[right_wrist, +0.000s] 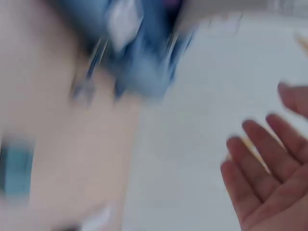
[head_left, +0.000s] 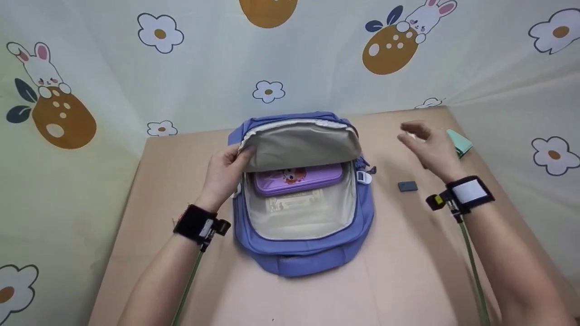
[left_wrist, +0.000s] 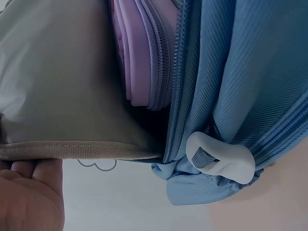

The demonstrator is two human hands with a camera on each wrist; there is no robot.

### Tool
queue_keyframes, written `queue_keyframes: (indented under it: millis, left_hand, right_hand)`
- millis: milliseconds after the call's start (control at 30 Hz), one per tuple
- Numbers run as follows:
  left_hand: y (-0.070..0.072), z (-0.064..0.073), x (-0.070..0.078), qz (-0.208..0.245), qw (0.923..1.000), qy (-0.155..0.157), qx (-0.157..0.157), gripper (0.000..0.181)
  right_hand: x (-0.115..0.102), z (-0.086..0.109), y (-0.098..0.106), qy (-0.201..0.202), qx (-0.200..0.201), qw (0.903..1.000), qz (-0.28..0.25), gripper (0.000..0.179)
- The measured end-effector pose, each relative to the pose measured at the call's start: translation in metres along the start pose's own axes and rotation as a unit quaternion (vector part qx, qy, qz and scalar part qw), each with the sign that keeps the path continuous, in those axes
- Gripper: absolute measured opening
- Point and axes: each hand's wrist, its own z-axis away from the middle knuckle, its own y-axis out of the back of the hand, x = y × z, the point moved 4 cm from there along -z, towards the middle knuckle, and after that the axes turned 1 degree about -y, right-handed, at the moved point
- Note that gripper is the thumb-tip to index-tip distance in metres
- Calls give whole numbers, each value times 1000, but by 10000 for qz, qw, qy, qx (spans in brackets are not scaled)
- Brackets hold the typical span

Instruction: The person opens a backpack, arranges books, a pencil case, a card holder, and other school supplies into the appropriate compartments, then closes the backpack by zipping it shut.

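A blue backpack [head_left: 312, 266] lies on the table with its main compartment unzipped. My left hand [head_left: 224, 174] grips the left edge of the raised grey-lined flap [head_left: 303, 145], thumb on the lining side. Inside, partly under the flap, sits a purple pencil case [head_left: 312, 179] with a cartoon picture; its zipper side shows in the left wrist view. My right hand [head_left: 432, 149] is in the air right of the backpack, holding nothing. In the right wrist view its fingers [right_wrist: 260, 171] look spread and relaxed, while the backpack [right_wrist: 144, 72] is blurred.
A small dark grey block [head_left: 408, 186] lies on the table [head_left: 398, 244] right of the backpack. Behind my right hand is a mint-green object [head_left: 460, 142], partly hidden. A patterned curtain [head_left: 317, 59] hangs behind the table. White buckles [left_wrist: 221, 159] sit at the backpack's sides.
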Motion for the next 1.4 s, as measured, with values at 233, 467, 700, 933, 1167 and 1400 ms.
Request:
queue_keyframes:
  millis: [233, 467, 700, 933, 1167, 1400]
  left_hand:
    - [3, 2, -1, -34, 9999, 151, -2, 36]
    - [0, 4, -1, 59, 9995, 288, -144, 32]
    - [-3, 4, -2, 105, 9991, 362, -176, 35]
    - [-3, 5, 0, 150, 9990, 400, -156, 40]
    - [-2, 2, -1, 116, 9995, 285, -119, 34]
    - [0, 1, 0, 77, 9995, 276, -110, 33]
  right_hand:
    - [60, -12, 47, -836, 94, 9824, 1668, 69]
    - [103, -23, 56, -1096, -310, 9721, 2052, 88]
    - [125, -23, 53, -1420, -195, 9675, 2083, 82]
    - [135, -22, 53, -1668, -107, 9603, 2233, 68]
    - [136, -22, 53, -1516, -55, 9578, 2441, 65]
    - [112, -21, 60, -1161, 437, 9694, 2121, 74]
